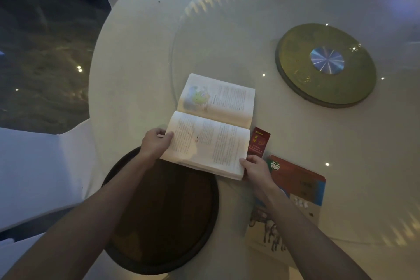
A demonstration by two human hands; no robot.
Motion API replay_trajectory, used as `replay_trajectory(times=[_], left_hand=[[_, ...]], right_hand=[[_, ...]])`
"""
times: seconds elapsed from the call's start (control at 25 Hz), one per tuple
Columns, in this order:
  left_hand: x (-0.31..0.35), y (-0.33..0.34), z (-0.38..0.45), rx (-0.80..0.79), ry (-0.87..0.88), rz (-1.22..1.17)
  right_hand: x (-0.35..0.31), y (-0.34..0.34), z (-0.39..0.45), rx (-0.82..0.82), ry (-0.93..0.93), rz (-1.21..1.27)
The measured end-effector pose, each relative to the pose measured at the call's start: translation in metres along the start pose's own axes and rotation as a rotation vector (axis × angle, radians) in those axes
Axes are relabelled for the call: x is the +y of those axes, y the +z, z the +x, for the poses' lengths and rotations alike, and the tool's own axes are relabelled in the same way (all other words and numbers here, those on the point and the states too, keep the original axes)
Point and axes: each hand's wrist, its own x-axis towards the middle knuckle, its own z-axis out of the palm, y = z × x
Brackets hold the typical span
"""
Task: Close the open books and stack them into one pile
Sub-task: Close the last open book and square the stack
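Head view: both hands, left point(156, 141) and right point(256, 167), pinched the open book's point(211, 127) near page edges, seemingly to fold it shut.

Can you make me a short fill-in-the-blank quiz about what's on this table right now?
1. The book held by both hands lies ____ on the table.
2. The left hand grips the book's ____ edge.
3. The small red booklet lies just to the ____ of that book.
4. The closed orange-covered book lies partly under the ____ hand.

Missing words: open; left; right; right
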Motion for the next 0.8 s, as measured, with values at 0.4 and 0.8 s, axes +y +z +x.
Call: replay_trajectory(times=[0.4,0.8], left_hand=[[0.007,-0.026,-0.039,-0.091,-0.127,-0.36],[0.046,-0.008,0.006,-0.196,-0.259,-0.825]], right_hand=[[-0.022,-0.034,-0.034,0.017,-0.204,0.155],[-0.1,-0.021,0.041,-0.105,-0.179,0.294]])
